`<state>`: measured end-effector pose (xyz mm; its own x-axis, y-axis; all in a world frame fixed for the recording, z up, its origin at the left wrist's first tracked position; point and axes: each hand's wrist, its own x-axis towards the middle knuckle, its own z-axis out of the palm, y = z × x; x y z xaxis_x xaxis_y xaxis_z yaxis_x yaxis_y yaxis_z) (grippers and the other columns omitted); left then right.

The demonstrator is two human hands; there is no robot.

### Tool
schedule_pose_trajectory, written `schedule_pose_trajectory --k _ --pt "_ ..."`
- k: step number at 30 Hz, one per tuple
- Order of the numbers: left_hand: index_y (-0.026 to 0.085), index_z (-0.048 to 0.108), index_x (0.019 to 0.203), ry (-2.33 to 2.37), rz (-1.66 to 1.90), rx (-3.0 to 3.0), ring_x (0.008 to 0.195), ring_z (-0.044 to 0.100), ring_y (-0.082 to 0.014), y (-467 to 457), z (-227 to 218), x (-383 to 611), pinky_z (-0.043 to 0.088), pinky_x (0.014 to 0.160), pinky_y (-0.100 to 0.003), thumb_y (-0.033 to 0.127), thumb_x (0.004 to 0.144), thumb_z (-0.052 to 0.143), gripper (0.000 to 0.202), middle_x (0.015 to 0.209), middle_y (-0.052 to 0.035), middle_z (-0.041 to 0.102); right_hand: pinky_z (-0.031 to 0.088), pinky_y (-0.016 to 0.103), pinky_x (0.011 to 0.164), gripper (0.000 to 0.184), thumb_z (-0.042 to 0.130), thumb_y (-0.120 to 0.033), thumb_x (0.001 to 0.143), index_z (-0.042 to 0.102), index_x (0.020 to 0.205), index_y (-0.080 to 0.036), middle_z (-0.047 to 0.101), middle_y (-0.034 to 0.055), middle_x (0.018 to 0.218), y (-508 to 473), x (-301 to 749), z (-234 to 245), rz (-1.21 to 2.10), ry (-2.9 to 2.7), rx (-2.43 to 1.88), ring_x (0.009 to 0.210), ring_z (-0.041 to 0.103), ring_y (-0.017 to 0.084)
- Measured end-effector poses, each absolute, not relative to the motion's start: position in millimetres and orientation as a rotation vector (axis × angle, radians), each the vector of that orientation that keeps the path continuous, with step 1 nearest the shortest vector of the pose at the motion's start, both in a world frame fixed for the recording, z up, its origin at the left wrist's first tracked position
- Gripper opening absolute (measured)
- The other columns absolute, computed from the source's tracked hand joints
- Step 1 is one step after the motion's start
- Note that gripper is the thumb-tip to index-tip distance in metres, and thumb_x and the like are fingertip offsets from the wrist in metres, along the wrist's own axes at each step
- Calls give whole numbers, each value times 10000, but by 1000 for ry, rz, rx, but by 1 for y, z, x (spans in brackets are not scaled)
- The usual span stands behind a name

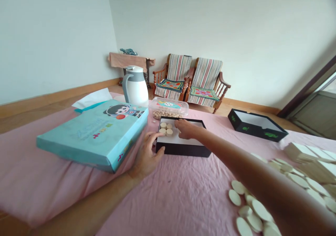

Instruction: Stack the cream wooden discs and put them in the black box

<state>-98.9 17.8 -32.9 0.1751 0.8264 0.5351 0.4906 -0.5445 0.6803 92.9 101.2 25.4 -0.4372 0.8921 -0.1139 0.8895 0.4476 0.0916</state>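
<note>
A black box [183, 150] with a white inside stands before me on the pink cloth. Four-square at its left end sit several round wooden discs [169, 132], in close rows. My left hand [148, 155] grips the box's near left corner, thumb on the front wall and fingers at the left rim. Inside the box, next to the discs, my right hand [186, 129] points downward with its fingers closed together. Whatever is in those fingers, if anything, is hidden. More wooden discs [259, 209] lie in a loose pile at the lower right, partly behind my right forearm.
Left of the box lies a large light-blue carton [78, 134]. Behind stand a white jug [138, 90] and a clear plastic tub [181, 106] with small wooden pieces. A second black box part [258, 127] and stacked wooden blocks [304, 153] are on the right.
</note>
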Motion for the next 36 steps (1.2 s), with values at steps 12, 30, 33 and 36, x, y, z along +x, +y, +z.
schedule_pose_trajectory --k 12,30,33,36 --pt "214 557 1104 1229 1303 2101 1069 505 -217 16 -30 -100 475 865 -351 119 750 547 367 1113 -68 511 432 300 863 457 642 -151 710 524 1148 -97 593 169 1146 99 94 24 -54 2558 1642 1082 553 247" --pt "207 564 1094 1236 1300 2101 1052 517 -217 15 -30 -100 460 889 -366 132 754 553 348 1103 -69 508 462 209 498 86 633 -143 623 644 542 -118 665 79 574 105 106 16 -606 2065 2142 520 611 146" --pt "209 564 1092 1234 1305 2100 1057 515 -217 15 -29 -101 457 904 -374 126 750 554 352 1104 -69 506 449 222 453 60 646 -157 604 657 576 -105 657 82 555 111 105 12 -651 2037 2188 466 578 143" --pt "217 565 1094 1230 1301 2101 1043 525 -217 16 -29 -101 466 893 -374 125 747 552 359 1098 -68 507 434 220 431 78 657 -179 599 669 611 -103 642 70 521 118 105 6 -687 2031 2216 441 556 137"
